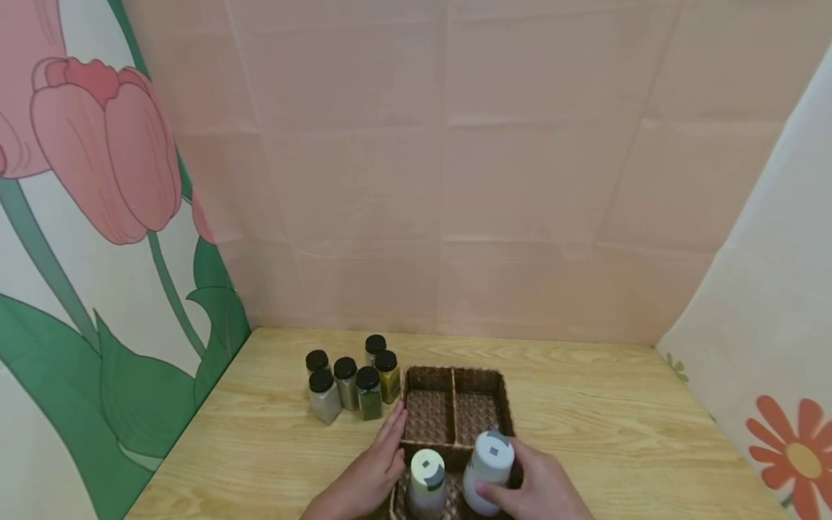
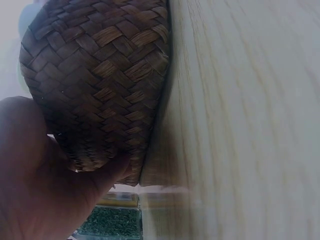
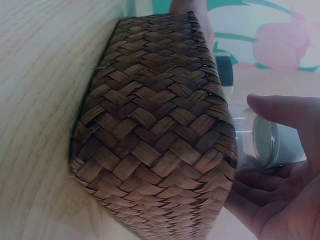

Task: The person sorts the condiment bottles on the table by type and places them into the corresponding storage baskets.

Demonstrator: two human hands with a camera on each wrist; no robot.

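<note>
A woven brown basket (image 1: pixel 453 368) with dividers stands at the front of the table. Against its left side lies my left hand (image 1: pixel 375 466), fingers extended along the wall; the left wrist view shows fingers (image 2: pixel 117 167) touching the weave. My right hand (image 1: pixel 542 480) grips a white-capped bottle (image 1: pixel 489 473) over the front right part of the basket. In the right wrist view the bottle (image 3: pixel 265 140) looks clear-walled, between thumb and fingers, with its lower end hidden behind the basket wall (image 3: pixel 160 110). A second white-capped bottle (image 1: pixel 427 484) stands in the front part, to the left.
Several black-capped spice jars, including one with green contents (image 1: pixel 369 397) and one with yellow contents (image 1: pixel 388 379), stand left of the basket on the wooden table (image 1: pixel 604 419). A pink cloth backdrop (image 1: pixel 442 180) hangs behind; printed flower cloths (image 1: pixel 104 159) flank the sides.
</note>
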